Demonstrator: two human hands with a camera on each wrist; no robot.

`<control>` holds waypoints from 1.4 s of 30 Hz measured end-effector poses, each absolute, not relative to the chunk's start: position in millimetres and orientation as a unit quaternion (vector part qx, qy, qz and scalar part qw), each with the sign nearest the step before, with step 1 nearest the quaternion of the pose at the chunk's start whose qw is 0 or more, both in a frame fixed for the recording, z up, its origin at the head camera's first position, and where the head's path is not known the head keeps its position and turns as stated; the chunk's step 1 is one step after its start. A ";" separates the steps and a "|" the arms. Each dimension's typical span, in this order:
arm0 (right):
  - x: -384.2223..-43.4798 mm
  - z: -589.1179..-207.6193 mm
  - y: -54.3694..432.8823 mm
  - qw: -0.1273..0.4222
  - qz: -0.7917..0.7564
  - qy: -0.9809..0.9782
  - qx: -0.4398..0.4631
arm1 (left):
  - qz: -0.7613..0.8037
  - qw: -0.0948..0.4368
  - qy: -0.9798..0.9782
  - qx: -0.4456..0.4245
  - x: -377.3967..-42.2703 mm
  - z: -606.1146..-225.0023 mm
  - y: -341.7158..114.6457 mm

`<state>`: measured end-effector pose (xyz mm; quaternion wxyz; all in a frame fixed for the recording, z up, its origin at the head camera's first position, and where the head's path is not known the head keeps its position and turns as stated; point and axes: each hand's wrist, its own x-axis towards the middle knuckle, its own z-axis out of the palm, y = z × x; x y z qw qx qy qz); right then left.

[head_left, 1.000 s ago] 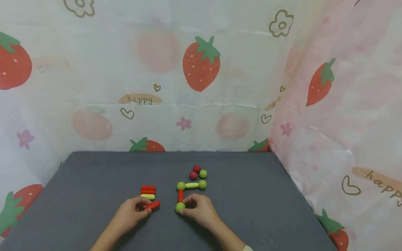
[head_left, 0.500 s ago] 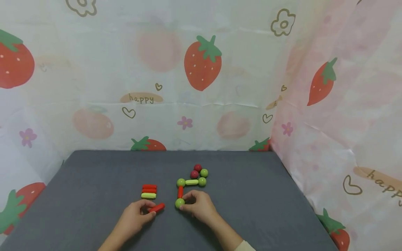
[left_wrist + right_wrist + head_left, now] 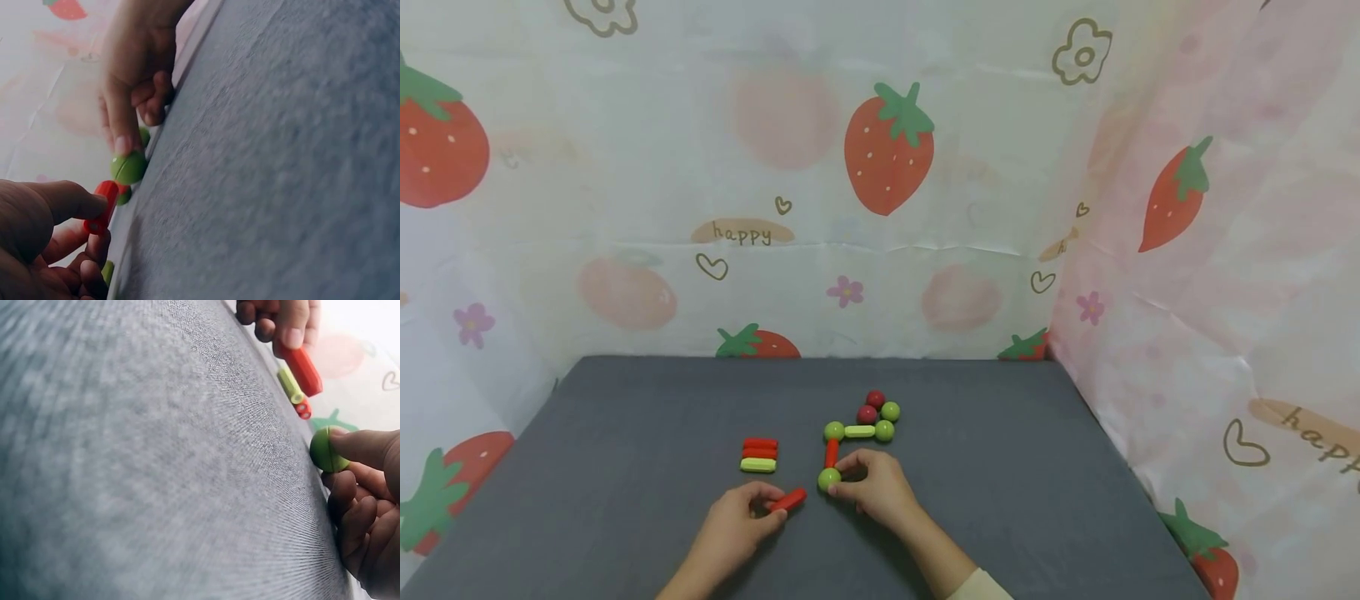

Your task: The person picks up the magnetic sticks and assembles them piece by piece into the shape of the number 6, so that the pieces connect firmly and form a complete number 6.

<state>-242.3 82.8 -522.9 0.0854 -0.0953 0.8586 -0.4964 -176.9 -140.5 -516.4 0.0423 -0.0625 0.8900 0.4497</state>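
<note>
My left hand (image 3: pixel 733 525) pinches a red rod (image 3: pixel 789 500) between thumb and fingers, its free end pointing at the near green ball. With thumb and fingers, my right hand (image 3: pixel 880 492) pinches that green ball (image 3: pixel 829 480), which the right wrist view shows closely (image 3: pixel 327 450). From this ball another red rod (image 3: pixel 831 453) runs back to a second green ball (image 3: pixel 834 431). A yellow-green rod (image 3: pixel 860 432) joins it to a third green ball (image 3: pixel 884 431), making an angled chain on the table. In the left wrist view a small gap or contact between held rod (image 3: pixel 103 206) and ball cannot be told.
Left of the chain, two red rods (image 3: pixel 761 444) and a yellow-green rod (image 3: pixel 758 465) lie side by side. Two dark red balls (image 3: pixel 867 414) and a loose green ball (image 3: pixel 891 411) sit behind the chain. A strawberry-printed curtain (image 3: pixel 887 292) borders the dark grey table (image 3: pixel 1000 467).
My left hand has carried the red rod rightward, from beside the stacked rods to close by the near green ball. My right hand keeps its pinch on that ball; the view has shifted slightly.
</note>
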 end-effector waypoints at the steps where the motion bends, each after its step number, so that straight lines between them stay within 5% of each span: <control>1: -242.4 -523.0 82.7 0.085 -0.496 0.859 -0.095 | 0.449 0.044 0.890 -0.063 -176.8 -516.5 -139.1; 42: -241.2 -522.3 80.9 0.086 -0.489 0.864 -0.085 | 0.400 0.016 0.913 -0.075 -176.0 -514.7 -105.1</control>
